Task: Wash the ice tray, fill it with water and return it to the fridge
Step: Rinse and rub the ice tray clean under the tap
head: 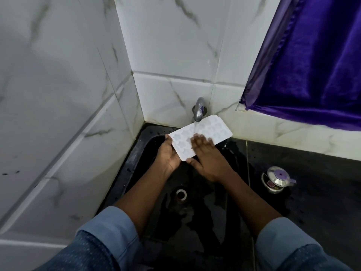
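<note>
- Holds tray above sink, right under tap; white, cavities facing up, tilted with far-right end higher and close to the tiles.
- Grips tray's near-left end with left hand: palm cupped beneath, thumb hooked over the top edge.
- Presses right hand flat on tray's top face near the middle; fingers spread, fairly straight, motion-blurred; thumb lying at tray's near corner. Not wrapped round anything.
- Thin stream of water from tap onto tray's middle, just beyond the right fingertips; some splash off the far-right edge, blurred.
- Black, wet sink set in the corner of two tiled walls; metal drain at the bottom, between the forearms and nearer than the tray.
- Dark speckled counter to the right of sink, wet patch along the sink's edge.
- Small steel pot with purple-topped lid on counter, well apart from tray and hands.
- Purple curtain hanging upper right, hem resting on a tiled ledge above counter.
- Blue sleeves pushed up, forearms bare.
</note>
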The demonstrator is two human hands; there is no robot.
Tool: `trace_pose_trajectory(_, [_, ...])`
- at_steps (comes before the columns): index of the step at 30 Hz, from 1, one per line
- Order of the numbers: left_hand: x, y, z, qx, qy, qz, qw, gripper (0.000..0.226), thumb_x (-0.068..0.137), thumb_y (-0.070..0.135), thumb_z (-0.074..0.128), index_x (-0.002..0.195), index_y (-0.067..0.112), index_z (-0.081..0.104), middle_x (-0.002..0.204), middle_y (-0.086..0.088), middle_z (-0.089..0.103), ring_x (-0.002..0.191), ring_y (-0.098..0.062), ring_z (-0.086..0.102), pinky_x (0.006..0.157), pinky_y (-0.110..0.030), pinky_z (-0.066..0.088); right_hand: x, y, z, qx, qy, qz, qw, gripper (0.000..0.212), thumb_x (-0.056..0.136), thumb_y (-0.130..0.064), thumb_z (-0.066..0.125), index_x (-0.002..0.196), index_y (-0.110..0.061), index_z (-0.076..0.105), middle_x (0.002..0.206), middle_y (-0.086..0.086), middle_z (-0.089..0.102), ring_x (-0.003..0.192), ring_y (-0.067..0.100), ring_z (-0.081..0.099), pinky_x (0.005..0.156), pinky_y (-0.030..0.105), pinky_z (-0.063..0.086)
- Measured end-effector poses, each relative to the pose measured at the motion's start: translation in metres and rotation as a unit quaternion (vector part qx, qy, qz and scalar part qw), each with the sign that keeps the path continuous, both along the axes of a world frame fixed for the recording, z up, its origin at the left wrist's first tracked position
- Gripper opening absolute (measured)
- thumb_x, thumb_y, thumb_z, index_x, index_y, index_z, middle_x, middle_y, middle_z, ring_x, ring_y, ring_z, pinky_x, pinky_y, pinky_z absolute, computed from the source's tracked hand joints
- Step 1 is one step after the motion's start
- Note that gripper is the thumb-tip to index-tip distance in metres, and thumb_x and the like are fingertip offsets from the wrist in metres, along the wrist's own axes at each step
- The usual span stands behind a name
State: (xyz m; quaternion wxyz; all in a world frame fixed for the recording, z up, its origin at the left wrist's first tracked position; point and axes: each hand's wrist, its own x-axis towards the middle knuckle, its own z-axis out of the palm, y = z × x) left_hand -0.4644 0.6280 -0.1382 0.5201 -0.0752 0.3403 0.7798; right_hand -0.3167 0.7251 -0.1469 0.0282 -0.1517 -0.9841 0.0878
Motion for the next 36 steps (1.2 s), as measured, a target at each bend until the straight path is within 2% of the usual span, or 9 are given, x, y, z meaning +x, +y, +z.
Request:
trace_pose_trajectory(2, [-0.004, -0.007, 0.001, 0.021, -0.004, 0.007, 1.000, 0.067, 0.111, 0.056, 0.034, 0.121, -0.002, 0.065, 0.108, -0.026, 0.079, 0.088, -0.040, 0.080, 0.085, -0.058, 0.051, 0.003, -0.001, -0.001, -0.003, -0.011, -0.034, 0.999, 0.094, 0.098, -0.075, 0.007, 0.167, -0.011, -0.002, 0.174, 0.011, -0.009, 0.161, 0.027, -0.011, 0.130, 0.045, -0.007])
trace_pose_trajectory(7, [-0.013, -0.023, -0.008, -0.018, 0.017, -0.004, 1.000, 0.070, 0.111, 0.060, 0.029, 0.126, 0.000, 0.064, 0.123, -0.018, 0.072, 0.092, -0.035, 0.079, 0.092, -0.054, 0.052, 0.010, -0.017, -0.012, 0.040, -0.007, 0.078, 0.996, 0.090, 0.101, -0.077, 0.009, 0.168, -0.017, 0.009, 0.174, 0.005, 0.003, 0.162, 0.023, -0.004, 0.131, 0.046, -0.004])
trace_pose_trajectory(12, [-0.011, -0.036, -0.012, -0.043, 0.029, 0.012, 0.999, 0.065, 0.110, 0.059, 0.032, 0.119, 0.005, 0.068, 0.104, -0.019, 0.081, 0.088, -0.035, 0.081, 0.081, -0.052, 0.055, 0.012, 0.008, -0.005, -0.008, 0.010, -0.124, 0.992, 0.078, 0.107, -0.061, 0.025, 0.167, -0.013, 0.013, 0.175, 0.009, 0.007, 0.162, 0.030, 0.004, 0.129, 0.049, -0.008])
trace_pose_trajectory(18, [-0.007, -0.050, -0.013, -0.054, 0.035, 0.022, 0.998, 0.070, 0.111, 0.060, 0.027, 0.122, 0.003, 0.066, 0.119, -0.015, 0.077, 0.091, -0.034, 0.080, 0.080, -0.050, 0.056, 0.011, -0.019, -0.015, -0.013, -0.006, 0.054, 0.998, 0.087, 0.098, -0.079, 0.012, 0.168, -0.027, 0.008, 0.175, -0.002, 0.002, 0.161, 0.020, -0.007, 0.129, 0.048, -0.012])
trace_pose_trajectory(22, [-0.005, -0.064, -0.006, -0.064, 0.070, 0.029, 0.995, 0.068, 0.113, 0.055, 0.023, 0.138, 0.005, 0.062, 0.128, -0.014, 0.075, 0.101, -0.032, 0.078, 0.078, -0.045, 0.061, 0.014, 0.004, -0.009, -0.055, -0.010, -0.127, 0.990, 0.073, 0.101, -0.071, 0.012, 0.166, -0.040, 0.010, 0.175, -0.003, 0.002, 0.162, 0.028, -0.004, 0.122, 0.060, -0.018])
trace_pose_trajectory(25, [-0.001, -0.075, 0.002, -0.052, 0.082, 0.035, 0.995, 0.067, 0.114, 0.054, 0.024, 0.145, 0.005, 0.059, 0.136, -0.017, 0.070, 0.107, -0.032, 0.075, 0.083, -0.045, 0.060, 0.017, 0.015, -0.005, -0.053, -0.026, -0.180, 0.982, 0.066, 0.102, -0.071, 0.013, 0.164, -0.048, 0.008, 0.176, -0.007, 0.003, 0.161, 0.032, -0.006, 0.119, 0.067, -0.016])
trace_pose_trajectory(29, [0.001, -0.092, 0.007, -0.056, 0.076, 0.035, 0.995, 0.066, 0.114, 0.055, 0.023, 0.139, 0.008, 0.062, 0.136, -0.014, 0.070, 0.103, -0.029, 0.077, 0.081, -0.044, 0.060, 0.015, 0.020, 0.001, -0.118, 0.023, -0.227, 0.966, 0.057, 0.105, -0.067, 0.023, 0.161, -0.052, 0.022, 0.175, -0.002, 0.009, 0.160, 0.037, 0.003, 0.123, 0.068, -0.002])
trace_pose_trajectory(33, [0.005, -0.111, 0.003, -0.077, 0.150, 0.048, 0.984, 0.053, 0.115, 0.044, 0.036, 0.137, 0.004, 0.063, 0.134, -0.018, 0.072, 0.109, -0.032, 0.075, 0.086, -0.048, 0.062, 0.010, 0.011, 0.001, -0.174, 0.108, -0.234, 0.950, 0.043, 0.105, -0.039, 0.055, 0.144, -0.024, 0.063, 0.166, 0.014, 0.036, 0.150, 0.040, 0.032, 0.123, 0.049, 0.029])
trace_pose_trajectory(36, [0.011, -0.122, -0.002, -0.089, 0.197, 0.055, 0.975, 0.036, 0.111, 0.029, 0.051, 0.130, 0.002, 0.065, 0.123, -0.016, 0.076, 0.106, -0.029, 0.076, 0.077, -0.044, 0.065, 0.008, -0.003, 0.004, -0.225, 0.189, -0.225, 0.929, 0.024, 0.100, -0.023, 0.061, 0.107, -0.008, 0.078, 0.117, 0.015, 0.072, 0.112, 0.034, 0.065, 0.096, 0.040, 0.049])
